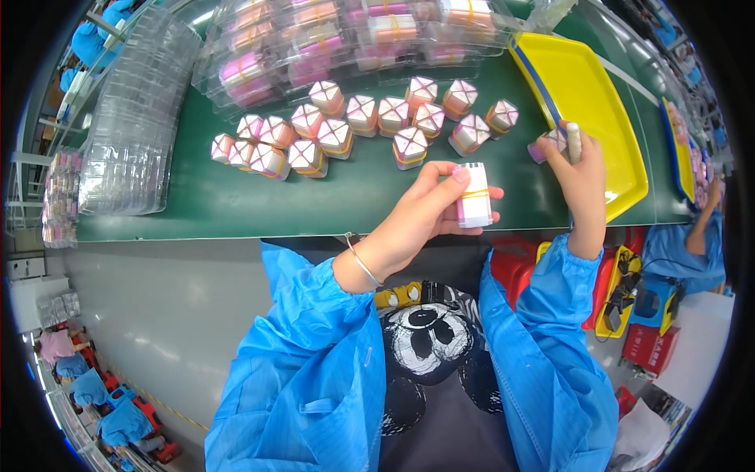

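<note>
My left hand (421, 203) is closed round a small white-and-pink bundle (474, 211) with a yellow rubber band about its middle. It is held above the table's near edge. To the right, my right hand (583, 173) pinches another banded bundle (554, 141) beside the yellow tray. A white cover (574, 141) sits on one finger of that hand. Several similar bundles (410, 147) stand on end in loose groups on the green table (354, 206), their tops showing crossed pink lines.
Clear plastic trays (224, 86) filled with banded pink and orange bundles are stacked at the back. A tall stack of clear plastic trays (134, 118) lies at the left. The yellow tray (602, 118) rests at the right. A person in blue (684, 252) works farther right.
</note>
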A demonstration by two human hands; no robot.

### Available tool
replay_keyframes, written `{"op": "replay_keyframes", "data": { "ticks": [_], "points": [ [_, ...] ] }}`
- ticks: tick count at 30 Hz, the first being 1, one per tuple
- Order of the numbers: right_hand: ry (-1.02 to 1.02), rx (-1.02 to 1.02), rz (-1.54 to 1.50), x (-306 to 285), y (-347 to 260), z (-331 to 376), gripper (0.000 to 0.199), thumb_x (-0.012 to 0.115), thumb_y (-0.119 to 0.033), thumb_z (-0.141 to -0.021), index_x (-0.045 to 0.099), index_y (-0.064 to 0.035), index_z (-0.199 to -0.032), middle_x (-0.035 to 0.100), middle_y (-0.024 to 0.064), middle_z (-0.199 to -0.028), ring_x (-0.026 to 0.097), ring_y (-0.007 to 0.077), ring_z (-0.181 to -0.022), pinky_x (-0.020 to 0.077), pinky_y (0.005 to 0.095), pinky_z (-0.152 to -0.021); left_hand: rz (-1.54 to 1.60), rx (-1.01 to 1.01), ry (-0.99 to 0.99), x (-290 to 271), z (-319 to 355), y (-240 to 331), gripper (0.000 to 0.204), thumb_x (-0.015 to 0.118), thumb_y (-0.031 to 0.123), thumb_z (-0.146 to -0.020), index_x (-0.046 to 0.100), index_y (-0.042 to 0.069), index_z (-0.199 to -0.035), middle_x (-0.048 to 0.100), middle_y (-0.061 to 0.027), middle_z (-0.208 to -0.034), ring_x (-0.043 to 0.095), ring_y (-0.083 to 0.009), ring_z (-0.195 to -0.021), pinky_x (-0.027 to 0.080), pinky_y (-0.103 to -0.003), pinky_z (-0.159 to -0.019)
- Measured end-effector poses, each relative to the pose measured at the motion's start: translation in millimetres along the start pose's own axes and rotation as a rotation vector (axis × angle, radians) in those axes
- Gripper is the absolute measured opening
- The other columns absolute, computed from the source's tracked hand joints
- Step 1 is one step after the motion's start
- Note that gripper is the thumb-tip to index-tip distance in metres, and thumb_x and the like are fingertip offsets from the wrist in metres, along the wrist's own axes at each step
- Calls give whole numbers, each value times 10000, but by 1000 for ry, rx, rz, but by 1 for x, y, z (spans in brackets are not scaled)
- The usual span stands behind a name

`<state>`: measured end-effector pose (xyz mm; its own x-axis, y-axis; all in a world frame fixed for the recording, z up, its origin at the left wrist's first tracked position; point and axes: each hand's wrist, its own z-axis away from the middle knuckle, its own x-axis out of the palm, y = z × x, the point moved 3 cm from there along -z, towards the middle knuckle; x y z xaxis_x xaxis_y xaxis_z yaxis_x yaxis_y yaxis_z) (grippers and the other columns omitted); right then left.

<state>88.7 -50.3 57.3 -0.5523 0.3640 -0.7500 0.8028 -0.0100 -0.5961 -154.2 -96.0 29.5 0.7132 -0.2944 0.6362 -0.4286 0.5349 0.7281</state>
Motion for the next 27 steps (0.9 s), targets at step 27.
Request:
{"op": "replay_keyframes", "data": {
  "ticks": [27],
  "points": [
    [-391,-337,-468,-23,-88,40,443,799,-48,-729,668,-10,-1151,610,108,-1035,616,207,-959,487,305,-831,-1249,798,403,0,18,-18,833,875,332,-687,419,-20,-1289,491,-234,-1283,528,-369,-1182,491,-424,-927]
  ]
}}
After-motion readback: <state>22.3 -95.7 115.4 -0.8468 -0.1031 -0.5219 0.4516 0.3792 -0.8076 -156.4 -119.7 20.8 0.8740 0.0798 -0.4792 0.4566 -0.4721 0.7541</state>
